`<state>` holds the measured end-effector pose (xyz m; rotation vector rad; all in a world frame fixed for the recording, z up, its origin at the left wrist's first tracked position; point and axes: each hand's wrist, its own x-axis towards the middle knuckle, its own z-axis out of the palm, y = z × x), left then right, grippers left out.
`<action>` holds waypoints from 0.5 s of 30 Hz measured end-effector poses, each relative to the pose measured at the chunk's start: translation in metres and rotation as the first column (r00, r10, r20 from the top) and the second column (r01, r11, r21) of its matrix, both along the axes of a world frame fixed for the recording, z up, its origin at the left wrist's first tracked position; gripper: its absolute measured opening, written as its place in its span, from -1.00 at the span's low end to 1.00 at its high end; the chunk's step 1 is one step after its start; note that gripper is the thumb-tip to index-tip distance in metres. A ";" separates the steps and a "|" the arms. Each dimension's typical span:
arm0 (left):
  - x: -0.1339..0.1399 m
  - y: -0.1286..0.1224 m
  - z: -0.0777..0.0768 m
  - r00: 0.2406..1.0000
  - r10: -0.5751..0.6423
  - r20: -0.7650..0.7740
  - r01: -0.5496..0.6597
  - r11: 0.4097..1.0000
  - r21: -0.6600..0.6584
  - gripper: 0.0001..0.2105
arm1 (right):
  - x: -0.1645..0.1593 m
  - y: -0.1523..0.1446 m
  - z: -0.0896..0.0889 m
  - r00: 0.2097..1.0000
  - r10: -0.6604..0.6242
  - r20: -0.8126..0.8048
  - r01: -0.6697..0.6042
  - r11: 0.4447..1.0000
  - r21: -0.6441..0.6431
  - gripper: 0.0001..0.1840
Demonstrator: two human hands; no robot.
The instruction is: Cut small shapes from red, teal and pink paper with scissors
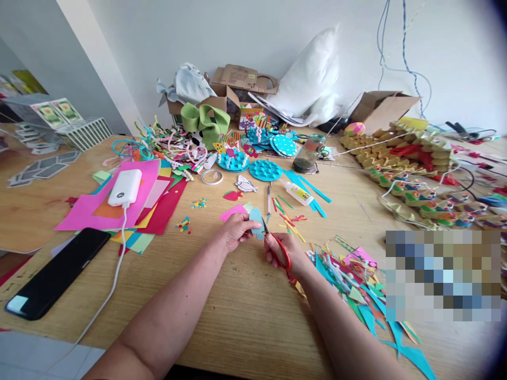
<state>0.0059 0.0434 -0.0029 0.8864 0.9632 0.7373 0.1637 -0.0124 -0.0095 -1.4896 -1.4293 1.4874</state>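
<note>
Between thumb and fingers, my left hand (236, 232) pinches a small light-blue paper piece (256, 220). My right hand (283, 248) is closed around red-handled scissors (282, 252), whose blades meet the right edge of that paper. Just beyond my hands lie pink paper (233, 211), a red fish cutout (233, 195) and a white fish cutout with drawn lines (246, 183). A craft knife (269, 200) points toward me on the table. To its right rests a glue bottle (299, 193) on its side, among thin coloured paper strips (291, 221).
Paper scraps (356, 285) spread beside my right forearm. On the left are coloured sheets (158, 206), a white power bank (125, 187) with a cable, and a black phone (59, 274). Blue scalloped discs (265, 170), a glass jar (309, 154) and egg trays (415, 174) stand farther back.
</note>
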 end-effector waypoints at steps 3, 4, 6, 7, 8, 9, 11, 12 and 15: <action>0.001 0.000 -0.001 1.000 0.014 -0.009 -0.014 1.000 0.003 -0.70 | 0.001 0.001 -0.002 1.000 0.011 0.004 -0.011 1.000 0.007 -0.39; 0.001 0.000 -0.002 1.000 0.014 -0.012 -0.014 1.000 0.006 -0.70 | 0.001 0.001 -0.003 1.000 0.014 0.007 -0.014 1.000 0.010 -0.39; 0.001 0.000 -0.002 1.000 0.005 -0.018 -0.005 1.000 0.011 -0.70 | 0.001 0.001 -0.005 1.000 0.020 0.008 -0.020 1.000 0.014 -0.40; 0.001 0.001 -0.002 1.000 -0.001 -0.020 0.002 1.000 0.014 -0.70 | 0.001 0.001 -0.006 1.000 0.021 0.006 -0.021 1.000 0.016 -0.39; 0.001 0.001 -0.002 1.000 -0.006 -0.023 0.007 1.000 0.016 -0.70 | 0.001 0.001 -0.006 1.000 0.023 0.001 -0.023 1.000 0.019 -0.39; 0.001 0.001 -0.002 1.000 -0.009 -0.025 0.009 1.000 0.018 -0.70 | 0.001 0.001 -0.006 1.000 0.024 -0.004 -0.024 1.000 0.020 -0.39; 0.001 0.000 -0.002 1.000 -0.008 -0.029 0.009 1.000 0.020 -0.70 | 0.001 0.001 -0.007 1.000 0.024 -0.013 -0.024 1.000 0.019 -0.40; 0.001 0.000 -0.002 1.000 -0.007 -0.029 0.008 1.000 0.020 -0.69 | 0.001 0.001 -0.007 1.000 0.023 -0.015 -0.022 1.000 0.017 -0.40; 0.001 0.000 -0.001 1.000 -0.005 -0.027 0.005 1.000 0.019 -0.69 | 0.002 0.001 -0.009 1.000 0.020 -0.016 -0.020 1.000 0.008 -0.41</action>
